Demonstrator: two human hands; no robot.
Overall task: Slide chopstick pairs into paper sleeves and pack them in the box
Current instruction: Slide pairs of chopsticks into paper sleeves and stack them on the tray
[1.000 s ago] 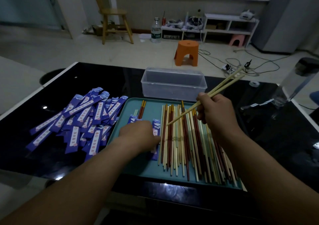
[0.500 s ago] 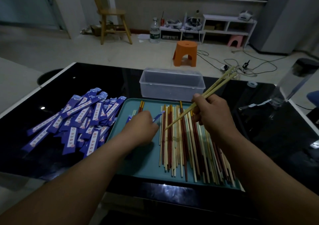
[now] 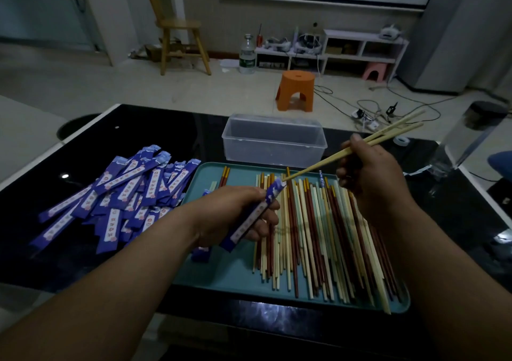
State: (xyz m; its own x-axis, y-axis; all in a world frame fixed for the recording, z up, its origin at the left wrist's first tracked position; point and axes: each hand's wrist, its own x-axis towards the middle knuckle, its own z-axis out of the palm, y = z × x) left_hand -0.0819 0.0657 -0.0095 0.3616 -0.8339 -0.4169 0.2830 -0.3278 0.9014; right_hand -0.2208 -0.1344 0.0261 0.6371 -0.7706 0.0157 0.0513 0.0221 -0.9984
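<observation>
Left hand point(image 3: 235, 216), fingers point(image 3: 266, 222) curled tight around a blue paper sleeve point(image 3: 255, 216), open end tilted up toward the right. Right hand point(image 3: 368, 178), fingers closed on a pale chopstick pair point(image 3: 352, 153), thick ends pointing up and right past the table edge, thin tips just touching the sleeve's mouth, not visibly inside.

Sleeve: purple-blue with a white printed strip down the middle. Pair: plain light wood, two sticks close together, splaying slightly at the far end.

Black glossy table point(image 3: 155, 136), carrying a teal tray point(image 3: 238, 277) under both hands. On the tray, loose chopsticks point(image 3: 313, 236) in cream, pale green and red-brown, laid roughly parallel. Left of the tray, a heap of sleeves point(image 3: 122, 191). Beyond the tray, a clear plastic box point(image 3: 273, 139), lid off.

Behind, tiled floor with an orange stool point(image 3: 296, 90), a wooden chair point(image 3: 180, 42), a low white shelf point(image 3: 360, 47) and tangled cables point(image 3: 371, 111).
</observation>
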